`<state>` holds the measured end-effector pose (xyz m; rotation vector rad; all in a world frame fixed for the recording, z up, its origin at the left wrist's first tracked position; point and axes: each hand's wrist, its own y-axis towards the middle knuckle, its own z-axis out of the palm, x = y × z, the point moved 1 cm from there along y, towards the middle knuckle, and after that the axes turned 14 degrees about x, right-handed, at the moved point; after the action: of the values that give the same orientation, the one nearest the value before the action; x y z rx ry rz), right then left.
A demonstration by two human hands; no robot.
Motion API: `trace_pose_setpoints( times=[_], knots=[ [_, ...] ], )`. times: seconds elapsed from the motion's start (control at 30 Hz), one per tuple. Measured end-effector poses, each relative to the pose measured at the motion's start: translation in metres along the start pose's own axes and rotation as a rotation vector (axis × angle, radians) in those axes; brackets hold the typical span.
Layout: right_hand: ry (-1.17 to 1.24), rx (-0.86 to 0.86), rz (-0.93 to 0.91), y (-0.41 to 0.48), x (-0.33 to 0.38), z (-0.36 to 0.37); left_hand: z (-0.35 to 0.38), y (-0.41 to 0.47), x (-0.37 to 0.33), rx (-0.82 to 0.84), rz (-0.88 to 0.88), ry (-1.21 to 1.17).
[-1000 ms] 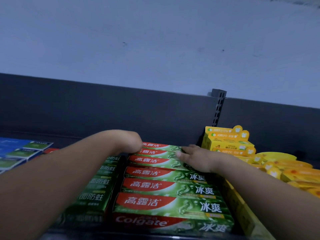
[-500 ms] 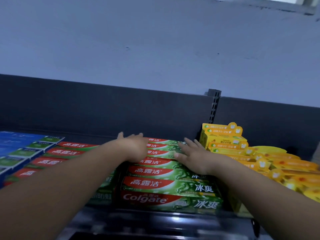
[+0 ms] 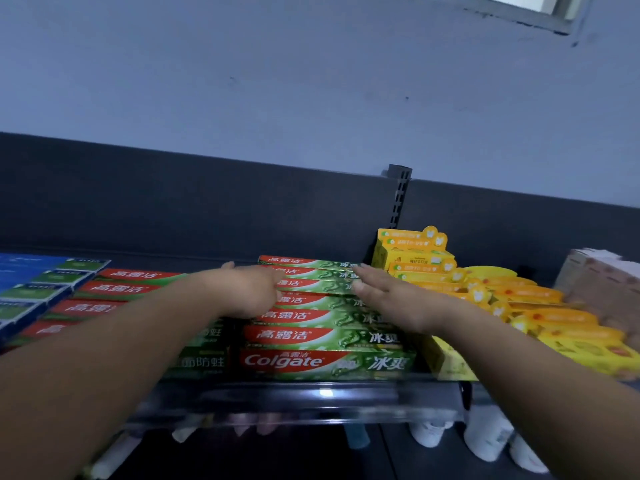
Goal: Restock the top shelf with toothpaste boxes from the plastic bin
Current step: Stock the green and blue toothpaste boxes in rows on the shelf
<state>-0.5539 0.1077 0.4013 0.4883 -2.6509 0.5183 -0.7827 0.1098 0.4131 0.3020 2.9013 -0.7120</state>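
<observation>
Resting open-palmed on the stacked Colgate 冰爽 toothpaste boxes (image 3: 311, 336): left hand (image 3: 247, 292) and right hand (image 3: 391, 299), fingers uncurled.

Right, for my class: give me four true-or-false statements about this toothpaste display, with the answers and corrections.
1. The left hand and the right hand both reach to the green Colgate boxes. True.
2. The yellow boxes sit left of the Colgate row. False: they sit to its right.
3. The right hand is curled round a box. False: its fingers lie straight across the boxes.
4. A clear rail runs in front of the Colgate boxes. True.
</observation>
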Motion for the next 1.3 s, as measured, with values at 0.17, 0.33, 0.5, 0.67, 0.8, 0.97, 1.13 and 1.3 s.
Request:
trace_pose_setpoints(
  times=[0.17, 0.33, 0.5, 0.67, 0.8, 0.97, 1.13, 1.3],
  knots=[
    [0.043, -0.102, 0.103, -0.046, -0.033, -0.025, -0.001, -0.020, -0.006, -0.064, 0.011, -0.156],
    [-0.032, -0.118, 0.170, -0.070, -0.062, -0.036, -0.007, -0.037, -0.035, -0.025, -0.020, -0.101],
    [-0.076, -0.084, 0.170, -0.073, -0.086, -0.057, -0.017, -0.040, -0.073, -0.089, -0.059, -0.001],
    [-0.192, 0.002, 0.156, -0.075, -0.117, -0.077, -0.020, -0.020, -0.128, -0.127, -0.058, 0.030],
    [-0.388, 0.144, 0.139, -0.071, -0.142, -0.069, -0.016, 0.007, -0.170, -0.131, -0.043, 0.032],
    [-0.437, 0.161, 0.042, -0.069, -0.156, -0.064, -0.013, 0.035, -0.195, -0.122, -0.070, -0.029],
    [-0.250, 0.118, -0.027, -0.064, -0.160, -0.092, -0.020, 0.050, -0.201, -0.131, -0.133, -0.068],
    [-0.135, 0.100, 0.027, -0.051, -0.173, -0.111, -0.028, 0.067, -0.208, -0.142, -0.103, -0.104]
  ],
)
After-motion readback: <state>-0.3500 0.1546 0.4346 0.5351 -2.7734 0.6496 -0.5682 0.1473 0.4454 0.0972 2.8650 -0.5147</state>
